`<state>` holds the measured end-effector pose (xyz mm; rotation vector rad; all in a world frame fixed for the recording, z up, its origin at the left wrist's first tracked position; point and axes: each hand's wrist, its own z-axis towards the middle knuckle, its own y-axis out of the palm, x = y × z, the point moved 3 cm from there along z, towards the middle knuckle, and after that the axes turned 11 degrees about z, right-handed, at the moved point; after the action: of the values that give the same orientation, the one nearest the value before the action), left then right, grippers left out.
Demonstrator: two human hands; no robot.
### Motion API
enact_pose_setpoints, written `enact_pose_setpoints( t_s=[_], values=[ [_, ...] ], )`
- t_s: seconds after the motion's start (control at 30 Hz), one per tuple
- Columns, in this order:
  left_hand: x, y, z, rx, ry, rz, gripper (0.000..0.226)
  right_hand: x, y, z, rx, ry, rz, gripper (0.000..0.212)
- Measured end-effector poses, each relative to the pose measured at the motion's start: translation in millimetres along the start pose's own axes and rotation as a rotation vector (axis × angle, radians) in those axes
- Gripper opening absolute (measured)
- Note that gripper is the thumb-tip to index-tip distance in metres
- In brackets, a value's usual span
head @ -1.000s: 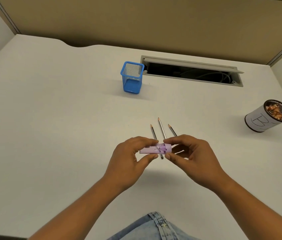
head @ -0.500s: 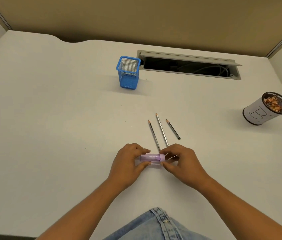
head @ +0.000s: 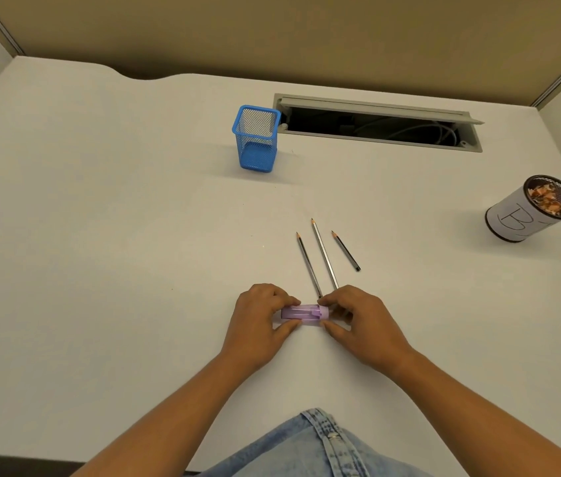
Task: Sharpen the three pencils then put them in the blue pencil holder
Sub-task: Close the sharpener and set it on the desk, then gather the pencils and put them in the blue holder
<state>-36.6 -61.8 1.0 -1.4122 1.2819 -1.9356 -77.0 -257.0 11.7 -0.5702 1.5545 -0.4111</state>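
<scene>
Three grey pencils lie side by side on the white desk with their points facing away from me: a left pencil (head: 308, 263), a longer middle pencil (head: 324, 257) and a short right pencil (head: 345, 250). A purple translucent sharpener (head: 303, 312) sits low at the desk surface just in front of them. My left hand (head: 261, 321) pinches its left end and my right hand (head: 358, 321) pinches its right end. The blue mesh pencil holder (head: 257, 139) stands upright at the far middle of the desk, with nothing visible inside.
A white-wrapped cup (head: 533, 212) marked "B", holding pencil shavings, stands at the right. An open cable slot (head: 375, 122) runs along the back of the desk behind the holder. Beige partition walls enclose the desk.
Both hands have lowered the sharpener from above the pencil ends down to the desk, nearer to me. The pencils have not moved.
</scene>
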Motion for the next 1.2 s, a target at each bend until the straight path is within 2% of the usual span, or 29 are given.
enact_pose_setpoints(
  t_s=[0.13,0.3,0.73,0.9,1.03,1.13,1.2],
  values=[
    [-1.9,1.9,-0.7,0.018,-0.001,-0.02,0.03,-0.7,1.3,-0.3,-0.001,-0.016,-0.017,0.032],
    [-3.7,2.8,-3.5,0.018,-0.018,-0.068,0.039,0.5,1.8,-5.2,-0.013,-0.03,-0.067,0.049],
    [-6.0,1.0,-8.2,0.033,-0.021,-0.124,0.051,1.7,3.4,-8.2,-0.001,-0.034,-0.099,0.054],
    [-5.3,-6.5,-4.4,-0.006,-0.056,-0.185,0.053,-5.2,-5.5,-5.9,0.111,-0.022,-0.101,0.051],
    [-2.3,-23.4,19.2,0.039,-0.091,-0.167,0.038,-6.9,-23.1,14.0,0.202,-0.012,-0.07,0.031],
    [1.6,-33.9,53.3,-0.012,-0.249,-0.069,0.014,-7.3,-39.8,42.8,0.272,0.023,-0.075,0.021],
    [-0.4,-31.0,77.8,-0.106,-0.38,0.005,0.023,-4.5,-47.9,62.0,0.295,0.09,-0.104,0.018]
  ],
)
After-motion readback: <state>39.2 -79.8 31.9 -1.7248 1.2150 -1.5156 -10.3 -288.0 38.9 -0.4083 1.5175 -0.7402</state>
